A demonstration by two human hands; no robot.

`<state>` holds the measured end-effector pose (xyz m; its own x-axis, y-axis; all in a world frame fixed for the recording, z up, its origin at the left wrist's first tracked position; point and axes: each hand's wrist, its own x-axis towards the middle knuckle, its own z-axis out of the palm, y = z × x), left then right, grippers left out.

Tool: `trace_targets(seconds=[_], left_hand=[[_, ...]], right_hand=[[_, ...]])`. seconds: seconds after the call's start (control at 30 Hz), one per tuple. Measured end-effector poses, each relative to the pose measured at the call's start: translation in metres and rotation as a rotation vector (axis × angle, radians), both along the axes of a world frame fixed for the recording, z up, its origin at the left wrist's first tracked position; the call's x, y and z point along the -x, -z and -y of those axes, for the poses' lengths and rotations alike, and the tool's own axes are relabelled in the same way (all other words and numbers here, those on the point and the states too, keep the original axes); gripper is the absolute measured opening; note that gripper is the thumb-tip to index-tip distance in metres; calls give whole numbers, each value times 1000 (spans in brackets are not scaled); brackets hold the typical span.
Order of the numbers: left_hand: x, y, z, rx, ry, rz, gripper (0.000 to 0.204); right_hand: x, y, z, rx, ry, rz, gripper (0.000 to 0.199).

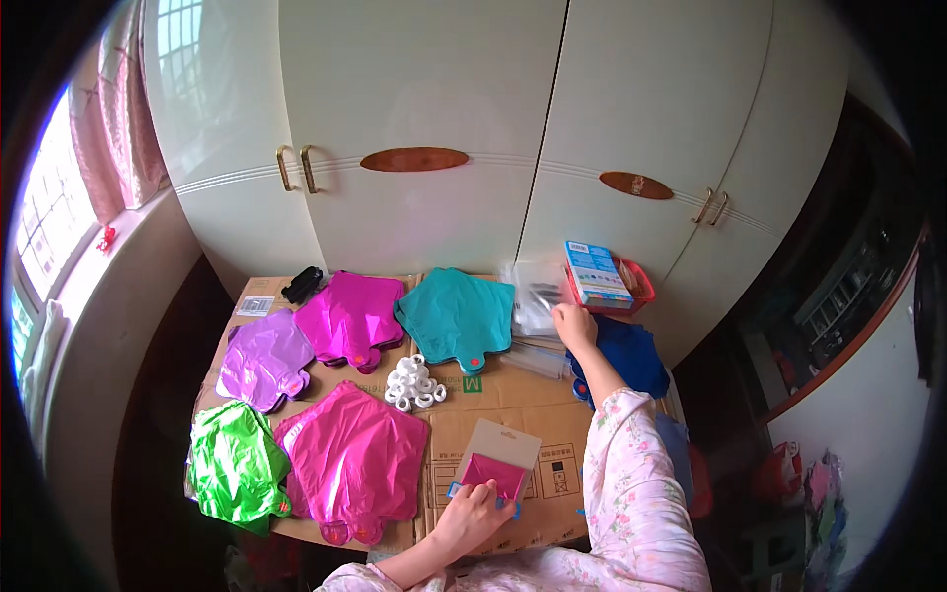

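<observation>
At lower centre, we note the left hand [472, 513] pinning a pink packet [493, 472] flat — right hand [573, 324] closing on clear bags [533, 291], grip unclear.

We saw that the person wore a loose, long-sleeved top of pale pink cloth, printed all over with small flowers in deeper pink and sprigs of green. The right sleeve [631, 464] was wide and softly creased, and it ended well short of the wrist, so the forearm below the right hand [574, 326] was bare. The left hand [475, 515] and its forearm were bare too, with no rings, watch or gloves that we could make out.
</observation>
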<state>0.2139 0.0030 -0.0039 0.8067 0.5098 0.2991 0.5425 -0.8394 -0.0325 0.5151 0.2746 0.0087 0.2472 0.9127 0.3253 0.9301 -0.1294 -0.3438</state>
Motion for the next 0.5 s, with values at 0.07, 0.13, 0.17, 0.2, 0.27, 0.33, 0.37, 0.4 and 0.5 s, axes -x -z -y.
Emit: trace_targets(seconds=[0.07,0.13,0.17,0.2,0.27,0.33,0.37,0.4,0.5], left_hand=[[-1,1,0,-18,3,4,26],[-2,1,-1,-20,4,6,26],[-1,1,-1,-27,-10,-3,26],[-1,1,0,-35,-21,-10,27],[1,4,0,-45,-51,-1,28],[6,11,-1,-49,-82,36,29],[7,12,0,-35,-82,72,29],[12,11,0,-25,-83,107,30],[27,10,6,26,-106,138,36]], right_hand=[[11,-14,13,-245,-49,58,16],[20,-24,29,-564,-199,158,11],[28,-28,41,-574,-256,262,9],[37,-30,59,-580,-310,369,7],[58,-21,97,-490,-400,519,7],[77,-4,141,-347,-479,533,8],[80,3,160,-296,-515,505,9],[80,12,171,-213,-530,431,10],[81,22,190,97,-498,218,23]])
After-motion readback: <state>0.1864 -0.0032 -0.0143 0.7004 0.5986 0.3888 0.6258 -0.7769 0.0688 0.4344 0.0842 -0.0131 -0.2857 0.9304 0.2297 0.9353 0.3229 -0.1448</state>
